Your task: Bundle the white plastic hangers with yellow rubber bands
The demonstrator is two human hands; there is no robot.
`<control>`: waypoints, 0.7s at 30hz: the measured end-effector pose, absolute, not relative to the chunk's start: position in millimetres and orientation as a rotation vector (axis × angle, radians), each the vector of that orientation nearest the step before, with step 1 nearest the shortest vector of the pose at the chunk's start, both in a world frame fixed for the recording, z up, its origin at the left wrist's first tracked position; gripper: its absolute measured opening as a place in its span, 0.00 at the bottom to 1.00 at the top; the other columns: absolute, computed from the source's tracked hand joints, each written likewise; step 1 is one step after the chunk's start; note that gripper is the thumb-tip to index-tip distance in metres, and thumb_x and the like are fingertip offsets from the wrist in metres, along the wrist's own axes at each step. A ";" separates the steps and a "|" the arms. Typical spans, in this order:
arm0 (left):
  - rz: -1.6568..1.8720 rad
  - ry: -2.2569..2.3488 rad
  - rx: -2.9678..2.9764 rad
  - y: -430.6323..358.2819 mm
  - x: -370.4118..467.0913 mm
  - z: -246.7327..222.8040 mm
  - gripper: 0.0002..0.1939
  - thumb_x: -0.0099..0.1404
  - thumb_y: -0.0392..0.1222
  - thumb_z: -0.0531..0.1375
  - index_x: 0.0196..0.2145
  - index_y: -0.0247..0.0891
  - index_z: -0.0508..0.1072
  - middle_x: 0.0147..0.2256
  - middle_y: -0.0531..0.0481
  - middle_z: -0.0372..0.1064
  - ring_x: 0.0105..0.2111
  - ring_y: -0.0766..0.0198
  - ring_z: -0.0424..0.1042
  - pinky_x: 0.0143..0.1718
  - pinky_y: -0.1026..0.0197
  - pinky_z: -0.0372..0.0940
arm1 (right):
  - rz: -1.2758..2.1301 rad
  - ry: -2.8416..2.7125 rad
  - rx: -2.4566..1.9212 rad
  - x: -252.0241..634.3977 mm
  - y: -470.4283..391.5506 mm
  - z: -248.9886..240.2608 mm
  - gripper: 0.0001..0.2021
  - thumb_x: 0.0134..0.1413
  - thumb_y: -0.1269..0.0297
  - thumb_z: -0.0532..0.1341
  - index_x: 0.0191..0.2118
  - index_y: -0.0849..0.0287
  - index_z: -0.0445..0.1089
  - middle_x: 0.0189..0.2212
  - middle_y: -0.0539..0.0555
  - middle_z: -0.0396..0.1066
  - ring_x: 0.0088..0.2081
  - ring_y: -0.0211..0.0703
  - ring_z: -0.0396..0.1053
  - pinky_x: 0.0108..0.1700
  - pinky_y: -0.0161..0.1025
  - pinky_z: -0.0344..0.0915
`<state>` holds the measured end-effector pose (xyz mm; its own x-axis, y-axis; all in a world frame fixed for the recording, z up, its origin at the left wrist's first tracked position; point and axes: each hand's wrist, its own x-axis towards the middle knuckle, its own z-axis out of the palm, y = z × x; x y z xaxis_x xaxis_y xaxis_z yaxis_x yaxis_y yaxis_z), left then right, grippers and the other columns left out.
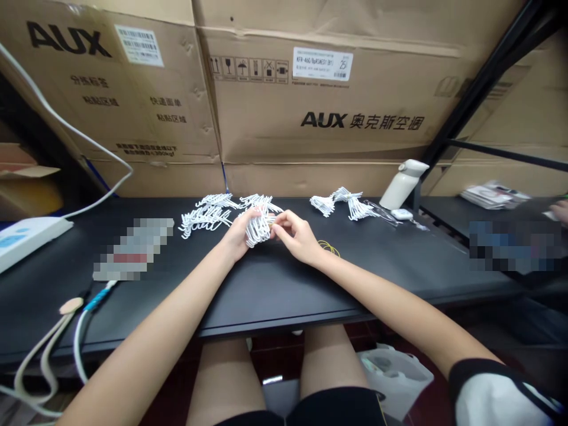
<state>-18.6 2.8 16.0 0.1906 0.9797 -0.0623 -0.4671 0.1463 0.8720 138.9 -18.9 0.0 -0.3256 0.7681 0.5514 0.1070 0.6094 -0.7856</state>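
Note:
My left hand (pixel 240 235) is wrapped round a bundle of white hooks (pixel 258 229) above the black table (pixel 275 290). My right hand (pixel 295 235) is at the bundle's right side, its thumb and fingers pinched together; what they hold is too small to make out. Behind and to the left lie more white hook bundles (pixel 205 219). Two further bundles (pixel 350 203) rest at the back right. Thin yellow rubber bands (pixel 329 247) lie beside my right wrist.
A blurred phone (pixel 133 248) with a cable and a white power strip (pixel 31 236) lie left. A white bottle (pixel 403 184) and small white case (pixel 402 215) stand back right. Cardboard boxes (pixel 266 106) line the back. Another person's hand (pixel 560 210) shows far right.

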 end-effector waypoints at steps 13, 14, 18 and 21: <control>1.157 0.790 0.958 3.0 -20.4 10.7 0.12 0.50 0.37 0.67 0.34 0.30 0.77 0.28 0.46 0.75 0.24 0.63 0.73 0.28 0.63 0.70 | 1.001 -1.654 -0.769 137.7 -14.6 0.2 0.10 0.52 0.57 0.61 0.33 0.58 0.63 0.28 0.50 0.69 0.32 0.39 0.70 0.26 0.32 0.66; 1.165 0.805 0.953 2.8 -19.9 10.9 0.11 0.50 0.38 0.68 0.32 0.31 0.77 0.27 0.48 0.75 0.24 0.63 0.73 0.27 0.63 0.69 | 1.035 -1.635 -0.764 137.4 -14.2 0.7 0.10 0.51 0.57 0.61 0.33 0.58 0.63 0.26 0.49 0.68 0.31 0.38 0.70 0.26 0.33 0.66; 1.214 0.845 0.998 2.0 -18.9 10.8 0.12 0.49 0.41 0.69 0.30 0.33 0.76 0.28 0.48 0.75 0.26 0.63 0.73 0.30 0.63 0.68 | 1.091 -1.580 -0.765 135.8 -14.9 3.0 0.11 0.49 0.56 0.63 0.30 0.58 0.63 0.22 0.47 0.65 0.26 0.36 0.66 0.28 0.35 0.66; 1.247 0.857 1.077 1.3 -18.0 9.7 0.15 0.48 0.43 0.70 0.33 0.33 0.77 0.35 0.45 0.76 0.32 0.60 0.74 0.35 0.62 0.68 | 1.034 -1.601 -0.787 135.0 -17.9 4.9 0.16 0.46 0.53 0.65 0.25 0.58 0.62 0.22 0.48 0.64 0.25 0.36 0.64 0.29 0.36 0.65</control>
